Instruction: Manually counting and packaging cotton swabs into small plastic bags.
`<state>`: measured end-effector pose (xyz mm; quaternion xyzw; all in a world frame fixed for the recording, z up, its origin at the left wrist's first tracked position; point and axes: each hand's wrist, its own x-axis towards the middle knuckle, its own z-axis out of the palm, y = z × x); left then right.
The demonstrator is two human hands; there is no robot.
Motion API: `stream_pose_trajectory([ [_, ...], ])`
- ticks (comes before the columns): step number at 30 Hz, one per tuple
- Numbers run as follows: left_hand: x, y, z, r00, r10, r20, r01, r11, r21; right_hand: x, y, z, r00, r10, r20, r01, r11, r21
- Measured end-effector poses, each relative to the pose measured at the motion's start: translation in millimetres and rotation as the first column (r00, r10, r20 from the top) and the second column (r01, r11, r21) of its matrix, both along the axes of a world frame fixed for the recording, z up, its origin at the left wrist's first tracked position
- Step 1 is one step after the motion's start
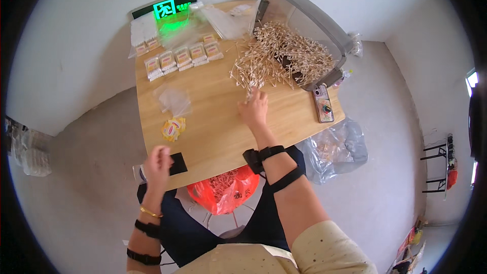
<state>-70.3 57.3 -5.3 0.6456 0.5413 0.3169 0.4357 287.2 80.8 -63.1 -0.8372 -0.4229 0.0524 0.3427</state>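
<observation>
the left hand (158, 164) hangs at the near-left edge of the worktop (218, 134), fingers (163, 154) curled, any grip too blurred to tell, and past bare wood the closer right hand (254, 107), its fingers' hold also unclear, meets the near fringe of criss-crossed cotton swabs (256, 68) running forward into the grey bin (332, 24).
</observation>
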Motion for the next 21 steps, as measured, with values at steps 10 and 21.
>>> stream_pose_trajectory([
  [10, 134.1, 29.8, -12.3, 0.891, -0.242, -0.383, 0.367, 0.882, 0.295, -58.2, -24.0, 16.2, 0.862, 0.242, -0.446, -0.209, 0.970, 0.121],
  [21, 191.4, 56.2, -49.6, 0.755, -0.112, -0.646, 0.416, 0.843, 0.340, 36.2, -19.7, 29.2, 0.904, 0.395, 0.164, -0.405, 0.914, 0.034],
])
